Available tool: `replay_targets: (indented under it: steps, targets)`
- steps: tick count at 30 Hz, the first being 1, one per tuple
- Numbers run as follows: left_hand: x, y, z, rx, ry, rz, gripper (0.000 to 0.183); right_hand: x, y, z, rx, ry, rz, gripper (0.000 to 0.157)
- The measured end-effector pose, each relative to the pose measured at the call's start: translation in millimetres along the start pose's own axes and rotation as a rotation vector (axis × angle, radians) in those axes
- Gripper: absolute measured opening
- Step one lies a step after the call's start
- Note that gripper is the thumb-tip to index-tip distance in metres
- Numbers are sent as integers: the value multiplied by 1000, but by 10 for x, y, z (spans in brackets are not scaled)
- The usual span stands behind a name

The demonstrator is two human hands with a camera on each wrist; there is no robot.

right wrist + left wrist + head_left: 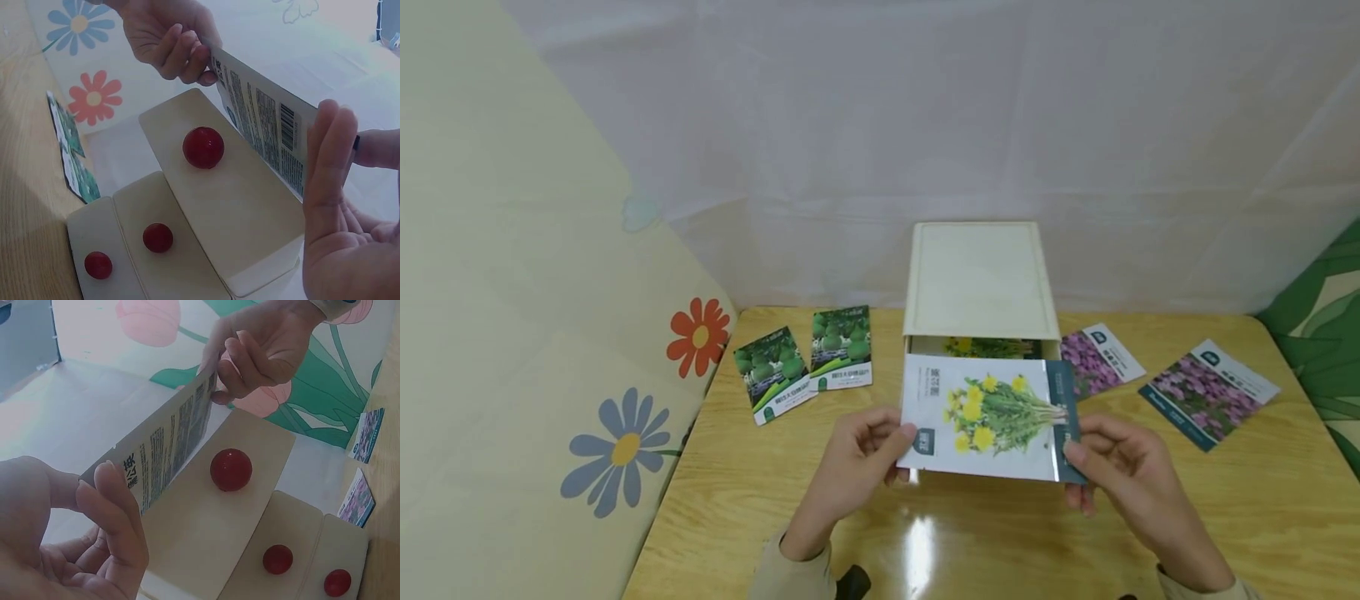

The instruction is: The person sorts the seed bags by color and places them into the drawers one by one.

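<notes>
A white seed packet [985,417] printed with yellow dandelions lies on its side in the air, picture side up. My left hand [865,462] pinches its left edge between thumb and fingers. At the dark right edge, my right hand [1131,479] grips it the same way. Beneath and behind the packet is a small cream drawer cabinet [981,279]. Its top drawer [231,206] is pulled out, as both wrist views show. Another dandelion packet [992,347] shows partly inside that drawer; the held packet hides the rest.
Two green gourd-picture packets [841,346] lie left of the cabinet. To its right lie two purple-flower packets [1210,393]. Red round knobs [231,469] stick out from the drawer fronts. A white cloth [850,150] hangs behind the wooden table [737,517].
</notes>
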State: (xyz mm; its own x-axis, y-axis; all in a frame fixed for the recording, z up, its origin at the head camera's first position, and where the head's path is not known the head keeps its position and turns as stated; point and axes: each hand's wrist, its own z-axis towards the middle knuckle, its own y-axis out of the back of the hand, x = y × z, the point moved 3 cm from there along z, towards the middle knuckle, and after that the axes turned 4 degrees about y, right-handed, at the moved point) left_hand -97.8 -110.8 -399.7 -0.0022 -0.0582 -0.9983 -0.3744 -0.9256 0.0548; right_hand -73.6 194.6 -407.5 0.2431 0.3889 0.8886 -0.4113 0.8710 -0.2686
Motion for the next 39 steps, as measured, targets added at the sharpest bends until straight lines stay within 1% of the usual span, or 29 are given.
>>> replay_targets:
  steps: [3, 6, 10, 13, 19, 21, 23, 26, 28, 31, 32, 36, 39]
  targets:
    - [13, 9, 32, -10, 12, -7, 19, -8, -6, 6, 17, 4, -2, 29]
    - [25, 9, 50, -11, 8, -14, 19, -14, -12, 8, 34, 3, 4, 29]
    - [22, 2, 61, -13, -2, -12, 19, -17, -16, 7, 37, -2, 15, 29]
    - [5, 0, 58, -15, -7, -11, 20, -12, -17, 10, 26, -11, 2, 28]
    - [-36, 5, 47, 0, -44, -13, 20, 6, -9, 37, 5, -61, -31, 24]
    - [-50, 4, 42, 13, -56, -23, 21, 14, 3, 54, -10, -108, -41, 24]
    - [-64, 3, 37, 29, -69, -27, 23, 21, 18, 76, -14, -148, -28, 25]
    - [-83, 5, 30, 45, -77, -27, 26, 33, 37, 115, -8, -186, -1, 27]
    - [-92, 10, 30, 54, -86, -21, 27, 41, 42, 136, 9, -182, 14, 29]
    - [-102, 22, 32, 63, -102, -18, 28, 55, 40, 157, 23, -182, 0, 30]
    - [-107, 26, 37, 69, -117, -16, 28, 60, 39, 161, 24, -186, -5, 30]
    - [-116, 44, 57, 65, -130, -10, 26, 73, 41, 184, 17, -194, -19, 28]
    - [-117, 55, 76, 43, -113, 1, 23, 71, 55, 201, -6, -218, -74, 24]
